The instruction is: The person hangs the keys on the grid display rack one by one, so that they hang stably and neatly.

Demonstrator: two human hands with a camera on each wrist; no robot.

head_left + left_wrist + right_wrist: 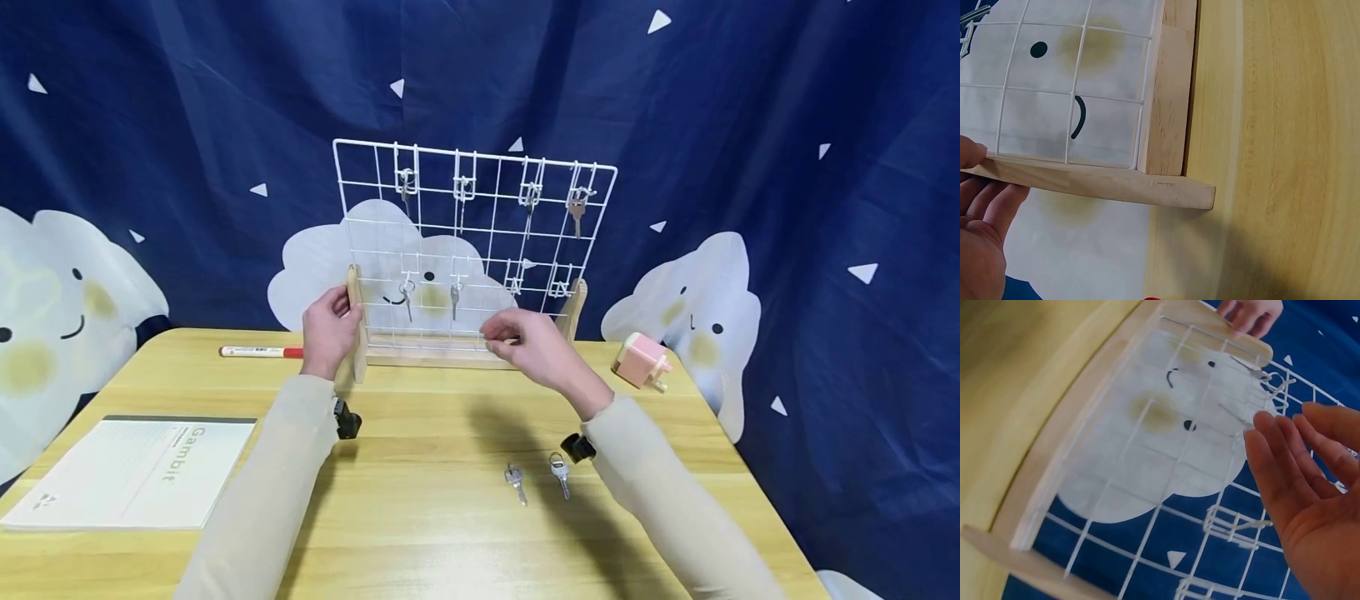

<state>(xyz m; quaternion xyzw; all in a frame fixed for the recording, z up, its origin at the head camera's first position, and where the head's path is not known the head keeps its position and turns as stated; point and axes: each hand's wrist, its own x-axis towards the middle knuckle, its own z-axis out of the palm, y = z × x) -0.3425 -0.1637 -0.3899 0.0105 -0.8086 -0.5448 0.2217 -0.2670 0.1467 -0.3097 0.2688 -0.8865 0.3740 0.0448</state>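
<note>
A white wire grid rack (pixel 495 200) stands upright in a wooden base, with several keys hanging from hooks along its top row. Lower down, one key (pixel 408 300) and a second key (pixel 454 300) hang at left; the two lower right hooks are bare. My left hand (pixel 330 329) grips the rack's left wooden post (pixel 1085 181) between thumb and fingers. Before the grid's lower part is my right hand (pixel 528 342), its fingers loosely bent and nothing held between them in the right wrist view, just beside the lower hanging keys.
Two loose keys, one key (pixel 515 483) and another key (pixel 559 475), lie on the table (pixel 420 467) under the right forearm. A notebook (pixel 135 475) lies at left, a red-and-white marker (pixel 258 352) behind it. At the right back sits a pink sharpener-like device (pixel 641 360).
</note>
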